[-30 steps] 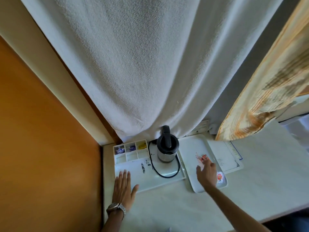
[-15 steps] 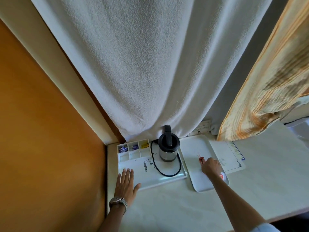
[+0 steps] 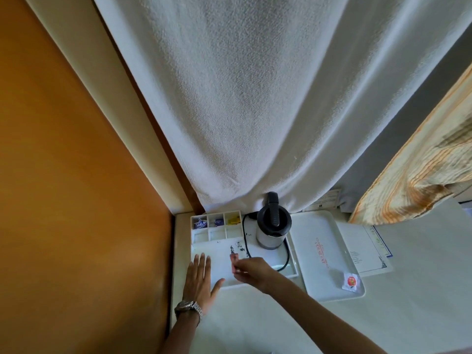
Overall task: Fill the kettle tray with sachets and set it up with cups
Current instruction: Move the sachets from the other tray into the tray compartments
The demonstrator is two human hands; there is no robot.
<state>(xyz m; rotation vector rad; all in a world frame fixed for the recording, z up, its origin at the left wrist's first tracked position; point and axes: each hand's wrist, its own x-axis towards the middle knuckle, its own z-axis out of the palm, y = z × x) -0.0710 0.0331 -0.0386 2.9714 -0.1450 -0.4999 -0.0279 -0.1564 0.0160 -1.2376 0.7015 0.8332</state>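
A white kettle tray (image 3: 267,254) lies in the desk's far left corner, with a black and steel kettle (image 3: 272,226) and its cord on it. Its back compartments (image 3: 216,227) hold blue, purple and yellow sachets; the front row looks bare. My left hand (image 3: 201,277) lies flat and open on the tray's front left edge. My right hand (image 3: 251,270) hovers over the tray's front, pinching a small red sachet (image 3: 234,260) upright. A second white tray (image 3: 323,254) sits to the right with one white and orange sachet (image 3: 350,280) in its near corner.
A heavy white curtain (image 3: 242,98) hangs down to the desk just behind the kettle. An orange wall (image 3: 76,200) closes the left side. A printed card (image 3: 367,249) lies right of the second tray, under a patterned drape (image 3: 421,180).
My right hand picked the red sachet off the right tray and carried it left, over the kettle tray. The left hand stayed flat on the tray's edge.
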